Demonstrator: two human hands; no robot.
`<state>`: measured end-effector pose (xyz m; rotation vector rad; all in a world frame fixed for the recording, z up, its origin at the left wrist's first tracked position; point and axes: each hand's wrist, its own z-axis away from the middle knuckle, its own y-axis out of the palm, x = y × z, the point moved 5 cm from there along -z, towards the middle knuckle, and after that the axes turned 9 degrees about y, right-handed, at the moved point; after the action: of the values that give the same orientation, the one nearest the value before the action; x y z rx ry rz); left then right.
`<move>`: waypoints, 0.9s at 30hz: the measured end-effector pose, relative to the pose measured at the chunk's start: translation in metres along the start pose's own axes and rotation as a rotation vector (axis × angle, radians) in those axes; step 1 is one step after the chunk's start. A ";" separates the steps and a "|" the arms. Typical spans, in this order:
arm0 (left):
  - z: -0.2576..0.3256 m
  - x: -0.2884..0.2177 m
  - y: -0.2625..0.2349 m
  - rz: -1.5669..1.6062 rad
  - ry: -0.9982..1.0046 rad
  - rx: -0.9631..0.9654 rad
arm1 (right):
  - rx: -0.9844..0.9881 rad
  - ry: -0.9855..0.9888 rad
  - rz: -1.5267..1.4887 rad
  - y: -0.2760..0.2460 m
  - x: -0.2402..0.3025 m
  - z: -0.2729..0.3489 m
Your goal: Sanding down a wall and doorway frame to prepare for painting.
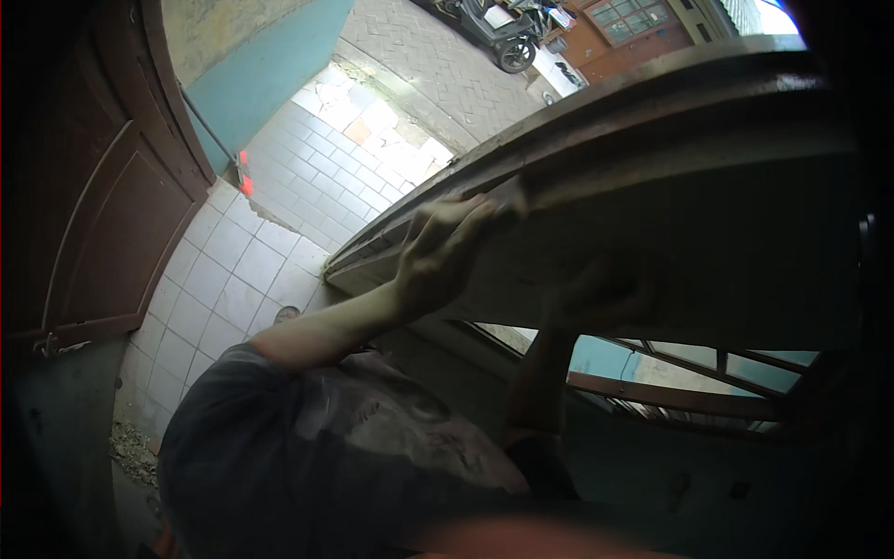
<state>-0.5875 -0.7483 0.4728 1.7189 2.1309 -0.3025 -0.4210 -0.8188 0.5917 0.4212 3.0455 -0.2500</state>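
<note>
My left hand (438, 247) reaches up to the edge of a dark wooden frame (689, 116) with stepped ridges. Its fingers are closed round a small, flat, greyish piece (508, 197), which could be a scraper or a pad. The far end of that piece touches the ridged frame where it meets the shaded wall (745, 233). My right hand (605, 291) is held at the wall below the frame, to the right of the left one. Deep shade and blur hide its fingers, so what it holds, if anything, does not show.
A brown panelled door (84, 205) stands at the left, above white floor tiles (219, 256) with a broken edge. A red-and-grey stick (244, 172) leans by the doorway. Outside, a motorbike (512, 42) is parked on paving. A window (670, 368) sits low at the right.
</note>
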 end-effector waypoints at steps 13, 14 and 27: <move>0.003 0.013 -0.016 0.130 0.028 0.150 | -0.032 -0.030 -0.066 0.016 0.016 -0.001; 0.011 0.017 -0.021 0.117 0.001 0.150 | -0.031 -0.055 -0.065 0.017 0.018 -0.001; -0.017 0.004 -0.034 0.104 -0.022 0.263 | -0.061 -0.027 -0.040 0.017 0.015 0.006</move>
<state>-0.6243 -0.7459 0.4840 1.9522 2.0507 -0.5917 -0.4305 -0.7997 0.5820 0.3497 3.0282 -0.1622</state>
